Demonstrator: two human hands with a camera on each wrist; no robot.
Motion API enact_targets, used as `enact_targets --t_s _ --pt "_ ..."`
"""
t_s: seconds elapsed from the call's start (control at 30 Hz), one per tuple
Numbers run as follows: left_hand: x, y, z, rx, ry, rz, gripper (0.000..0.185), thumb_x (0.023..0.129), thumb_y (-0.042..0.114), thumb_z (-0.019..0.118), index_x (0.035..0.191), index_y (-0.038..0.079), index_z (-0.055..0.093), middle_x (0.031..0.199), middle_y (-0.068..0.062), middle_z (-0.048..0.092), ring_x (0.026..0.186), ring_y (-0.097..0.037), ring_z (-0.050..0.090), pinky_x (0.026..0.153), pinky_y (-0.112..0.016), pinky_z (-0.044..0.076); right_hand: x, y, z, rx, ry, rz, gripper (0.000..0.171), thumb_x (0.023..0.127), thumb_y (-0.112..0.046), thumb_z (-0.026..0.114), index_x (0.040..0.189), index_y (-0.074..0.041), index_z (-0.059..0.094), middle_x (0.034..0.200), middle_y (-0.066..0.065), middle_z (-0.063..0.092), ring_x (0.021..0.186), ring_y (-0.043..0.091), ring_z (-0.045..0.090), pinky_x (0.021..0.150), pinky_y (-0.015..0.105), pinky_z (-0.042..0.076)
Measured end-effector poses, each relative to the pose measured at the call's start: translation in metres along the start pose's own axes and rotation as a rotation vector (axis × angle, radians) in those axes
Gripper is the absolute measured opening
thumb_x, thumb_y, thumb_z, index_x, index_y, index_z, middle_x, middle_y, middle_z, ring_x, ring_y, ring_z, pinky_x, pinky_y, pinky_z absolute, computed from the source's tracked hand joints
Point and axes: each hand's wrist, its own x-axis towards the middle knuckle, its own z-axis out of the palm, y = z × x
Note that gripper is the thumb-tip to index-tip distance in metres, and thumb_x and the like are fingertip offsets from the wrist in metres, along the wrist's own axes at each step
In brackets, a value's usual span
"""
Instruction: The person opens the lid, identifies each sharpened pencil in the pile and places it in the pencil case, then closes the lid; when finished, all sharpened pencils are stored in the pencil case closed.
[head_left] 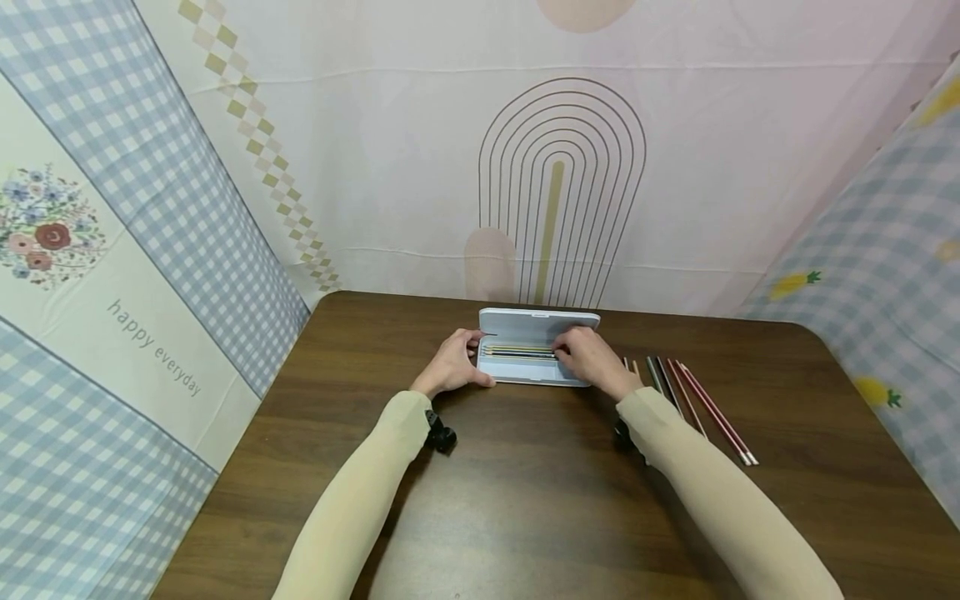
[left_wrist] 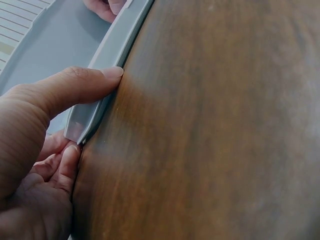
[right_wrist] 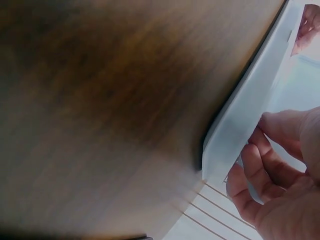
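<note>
A pale blue-grey pencil case (head_left: 536, 372) lies on the table with its lid (head_left: 538, 320) raised at the back. Several pencils (head_left: 517, 352) lie lengthwise inside, toward the hinge side. The left hand (head_left: 452, 364) grips the case's left end. In the left wrist view its thumb (left_wrist: 95, 82) presses the front wall, and other fingers (left_wrist: 62, 167) curl at the corner. Over the right part of the case, the right hand (head_left: 592, 360) pinches at the pencils' right ends with curled fingers. The case wall hides those fingertips in the right wrist view, where the right hand (right_wrist: 285, 170) reaches inside.
Several loose pencils (head_left: 712, 408), some red and some dark, lie fanned on the table right of the case, partly behind the right forearm. The brown wooden table (head_left: 495, 500) ends at a patterned cloth backdrop (head_left: 405, 183). Dark wrist cameras (head_left: 441, 435) sit under both sleeves.
</note>
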Motion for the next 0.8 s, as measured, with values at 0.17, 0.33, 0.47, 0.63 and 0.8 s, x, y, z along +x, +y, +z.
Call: enact_targets --t_s 0.17,0.33,0.47,0.63,0.8 --pt "-0.001 0.002 0.001 0.002 -0.005 -0.003 0.096 0.073 0.017 0.099 0.156 -0.001 0.053 0.15 -0.018 0.058 0.134 -0.034 0.062 0.118 -0.045 0.053 -0.012 -0.003 -0.006 -0.005 0.067 -0.017 0.018 0.1 0.001 0.066 0.107 0.006 0.082 0.106 0.022 0.08 0.101 0.038 0.075 0.091 0.053 0.063" --pt "-0.001 0.002 0.001 0.0 -0.008 -0.008 0.095 0.075 0.016 0.098 0.156 0.0 0.052 0.15 -0.018 0.058 0.134 -0.034 0.061 0.118 -0.045 0.052 -0.031 -0.006 -0.02 -0.022 0.138 -0.052 0.016 0.099 0.002 0.069 0.107 0.005 0.082 0.104 0.02 0.079 0.101 0.039 0.072 0.092 0.055 0.061" --pt "-0.001 0.002 0.0 -0.007 -0.013 -0.008 0.096 0.075 0.016 0.098 0.157 -0.001 0.052 0.15 -0.018 0.057 0.134 -0.035 0.061 0.118 -0.046 0.052 -0.05 -0.007 -0.031 -0.028 0.17 -0.026 0.016 0.099 0.0 0.071 0.108 0.005 0.082 0.104 0.019 0.078 0.101 0.038 0.07 0.091 0.055 0.06" --pt "-0.002 0.001 -0.001 -0.005 -0.007 -0.013 0.096 0.074 0.016 0.099 0.156 -0.001 0.052 0.149 -0.017 0.058 0.132 -0.033 0.062 0.117 -0.045 0.053 -0.075 -0.004 -0.044 -0.03 0.21 0.021 0.014 0.098 0.0 0.072 0.107 0.004 0.082 0.101 0.019 0.078 0.097 0.036 0.069 0.085 0.055 0.059" --pt "-0.002 0.002 -0.001 -0.014 -0.011 -0.016 0.096 0.074 0.015 0.099 0.156 -0.001 0.053 0.149 -0.017 0.058 0.134 -0.034 0.061 0.118 -0.045 0.052 -0.104 0.002 -0.054 -0.044 0.253 0.116 0.014 0.098 0.0 0.07 0.104 0.004 0.082 0.1 0.021 0.078 0.086 0.035 0.072 0.077 0.054 0.06"
